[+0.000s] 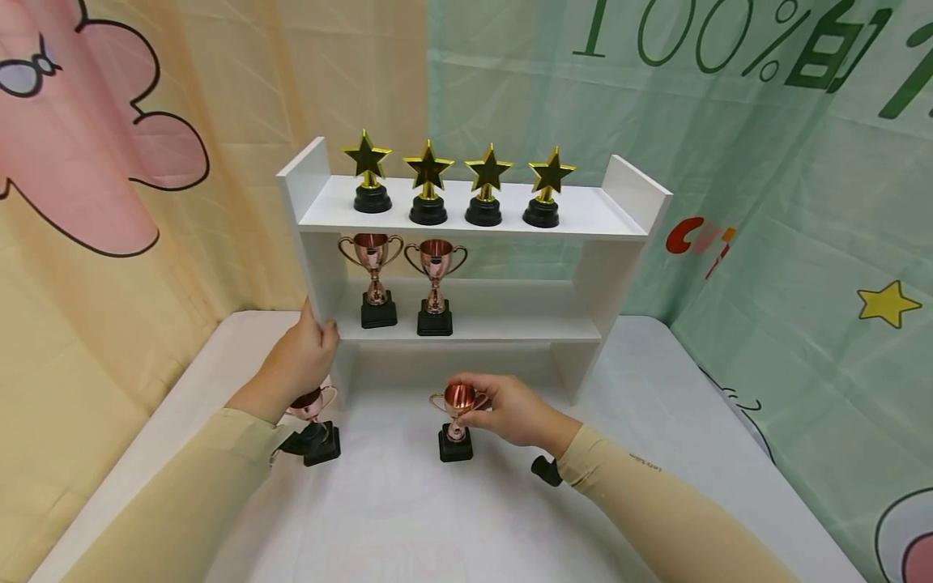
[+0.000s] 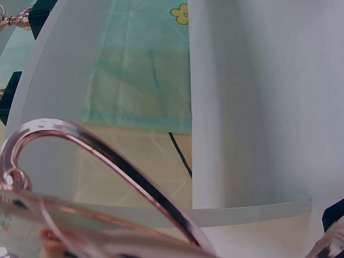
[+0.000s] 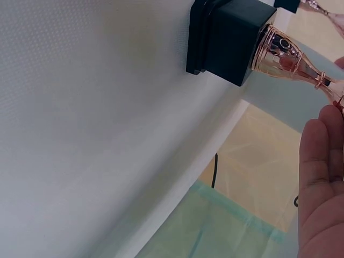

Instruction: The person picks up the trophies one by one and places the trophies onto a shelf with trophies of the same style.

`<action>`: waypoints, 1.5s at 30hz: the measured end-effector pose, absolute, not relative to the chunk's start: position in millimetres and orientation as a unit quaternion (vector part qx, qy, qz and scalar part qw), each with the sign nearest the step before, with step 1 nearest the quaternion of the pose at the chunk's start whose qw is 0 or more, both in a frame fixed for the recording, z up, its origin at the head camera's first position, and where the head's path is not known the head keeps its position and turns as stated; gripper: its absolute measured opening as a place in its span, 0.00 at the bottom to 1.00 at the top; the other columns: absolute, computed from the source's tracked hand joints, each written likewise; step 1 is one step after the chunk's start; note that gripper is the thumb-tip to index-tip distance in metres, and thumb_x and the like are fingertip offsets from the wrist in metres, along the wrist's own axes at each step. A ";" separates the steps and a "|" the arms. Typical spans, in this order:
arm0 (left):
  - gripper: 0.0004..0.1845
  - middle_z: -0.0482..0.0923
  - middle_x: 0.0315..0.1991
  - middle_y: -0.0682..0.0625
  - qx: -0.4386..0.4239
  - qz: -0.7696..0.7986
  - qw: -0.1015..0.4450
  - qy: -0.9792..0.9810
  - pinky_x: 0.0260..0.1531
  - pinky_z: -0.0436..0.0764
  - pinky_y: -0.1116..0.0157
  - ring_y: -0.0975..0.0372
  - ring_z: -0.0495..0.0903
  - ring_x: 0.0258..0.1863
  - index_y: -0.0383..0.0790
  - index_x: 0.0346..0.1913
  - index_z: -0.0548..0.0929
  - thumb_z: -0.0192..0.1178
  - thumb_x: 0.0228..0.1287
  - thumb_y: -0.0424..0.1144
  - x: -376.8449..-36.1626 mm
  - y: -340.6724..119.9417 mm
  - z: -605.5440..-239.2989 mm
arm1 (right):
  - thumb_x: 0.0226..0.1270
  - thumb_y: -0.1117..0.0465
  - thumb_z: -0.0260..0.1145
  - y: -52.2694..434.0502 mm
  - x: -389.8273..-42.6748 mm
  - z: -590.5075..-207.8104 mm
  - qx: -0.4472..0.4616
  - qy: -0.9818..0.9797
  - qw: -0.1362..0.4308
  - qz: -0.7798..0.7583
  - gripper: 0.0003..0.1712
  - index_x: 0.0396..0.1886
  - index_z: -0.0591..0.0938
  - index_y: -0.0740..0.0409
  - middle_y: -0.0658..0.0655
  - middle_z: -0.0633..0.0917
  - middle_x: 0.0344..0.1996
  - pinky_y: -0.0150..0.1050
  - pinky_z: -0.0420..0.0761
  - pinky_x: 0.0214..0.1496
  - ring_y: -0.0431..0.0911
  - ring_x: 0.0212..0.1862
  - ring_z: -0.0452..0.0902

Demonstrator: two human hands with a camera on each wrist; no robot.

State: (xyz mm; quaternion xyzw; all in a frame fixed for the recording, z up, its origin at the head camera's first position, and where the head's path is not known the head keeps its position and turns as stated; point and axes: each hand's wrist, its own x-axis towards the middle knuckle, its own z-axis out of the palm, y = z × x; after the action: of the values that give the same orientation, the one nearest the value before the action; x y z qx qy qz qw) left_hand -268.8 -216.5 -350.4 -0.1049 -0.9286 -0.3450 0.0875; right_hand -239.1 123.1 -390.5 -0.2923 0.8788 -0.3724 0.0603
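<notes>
My right hand (image 1: 513, 411) pinches the cup of a rose-gold trophy (image 1: 455, 449), thumb in front and fingers at the rim and handle. Its black square base is low over the white table in front of the shelf; the right wrist view shows this base (image 3: 236, 43) and the fingers (image 3: 314, 156) beside the stem. My left hand (image 1: 295, 360) grips the left side panel of the white shelf (image 1: 466, 340), thumb toward the front. Below that wrist stands another rose-gold trophy (image 1: 323, 445), partly hidden by the forearm; its curved handle (image 2: 97, 148) looms large in the left wrist view.
Several gold star trophies (image 1: 428, 182) with black round bases line the top shelf. Two rose-gold cup trophies (image 1: 435, 279) stand on the left half of the middle shelf. The white table (image 1: 408, 526) has printed curtains (image 1: 787, 202) behind and beside it.
</notes>
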 end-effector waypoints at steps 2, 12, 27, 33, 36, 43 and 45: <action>0.37 0.56 0.79 0.24 -0.104 -0.344 0.088 -0.929 0.67 0.68 0.29 0.28 0.68 0.71 0.42 0.85 0.31 0.34 0.85 0.45 -268.8 -216.4 -350.4 | 0.66 0.59 0.78 123.2 -238.6 -390.5 -0.292 0.879 0.061 -0.371 0.30 0.67 0.82 0.45 0.49 0.89 0.46 0.33 0.83 0.45 0.40 0.43 0.82; 0.37 0.56 0.80 0.24 -0.103 -0.341 0.086 -0.930 0.67 0.69 0.29 0.28 0.68 0.71 0.43 0.85 0.30 0.35 0.85 0.46 -268.7 -216.0 -349.9 | 0.66 0.59 0.78 123.9 -239.9 -391.9 -0.305 0.875 0.055 -0.373 0.29 0.67 0.82 0.46 0.49 0.90 0.45 0.33 0.84 0.46 0.40 0.43 0.83; 0.37 0.56 0.79 0.24 -0.105 -0.341 0.089 -0.930 0.67 0.68 0.29 0.28 0.68 0.72 0.40 0.85 0.32 0.35 0.84 0.44 -267.4 -216.2 -350.1 | 0.66 0.59 0.78 124.9 -239.0 -391.1 -0.308 0.875 0.052 -0.369 0.30 0.67 0.83 0.46 0.48 0.90 0.45 0.33 0.84 0.45 0.40 0.43 0.83; 0.37 0.56 0.79 0.24 -0.107 -0.341 0.090 -0.930 0.68 0.68 0.29 0.28 0.67 0.72 0.39 0.85 0.32 0.34 0.84 0.45 -267.2 -215.8 -349.8 | 0.66 0.58 0.78 125.9 -238.6 -387.8 -0.307 0.876 0.053 -0.369 0.31 0.69 0.82 0.47 0.48 0.90 0.46 0.34 0.84 0.46 0.40 0.44 0.84; 0.37 0.56 0.79 0.24 -0.109 -0.342 0.090 -0.929 0.68 0.68 0.29 0.28 0.67 0.72 0.39 0.85 0.32 0.34 0.84 0.45 -267.4 -215.7 -349.8 | 0.67 0.57 0.77 127.2 -238.0 -384.3 -0.309 0.875 0.048 -0.370 0.31 0.69 0.82 0.47 0.48 0.91 0.45 0.34 0.84 0.45 0.40 0.43 0.84; 0.37 0.56 0.79 0.24 -0.104 -0.341 0.089 -0.930 0.68 0.68 0.30 0.28 0.68 0.72 0.39 0.85 0.33 0.34 0.85 0.45 -267.9 -215.9 -350.3 | 0.68 0.57 0.76 130.5 -236.2 -377.0 -0.321 0.866 0.039 -0.380 0.31 0.70 0.81 0.49 0.50 0.91 0.43 0.33 0.84 0.44 0.38 0.43 0.84; 0.37 0.56 0.79 0.24 -0.104 -0.340 0.089 -0.931 0.68 0.68 0.30 0.28 0.67 0.72 0.39 0.85 0.33 0.34 0.85 0.45 -267.8 -216.0 -350.4 | 0.68 0.57 0.76 131.0 -235.1 -374.9 -0.325 0.864 0.036 -0.383 0.31 0.70 0.80 0.51 0.51 0.91 0.43 0.33 0.84 0.43 0.37 0.42 0.84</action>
State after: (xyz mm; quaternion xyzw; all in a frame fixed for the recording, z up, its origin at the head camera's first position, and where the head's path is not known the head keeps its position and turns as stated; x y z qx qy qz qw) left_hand -267.8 -216.0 -350.4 -0.1037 -0.9305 -0.3399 0.0886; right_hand -235.1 131.0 -374.9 -0.3249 0.8641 -0.3828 0.0361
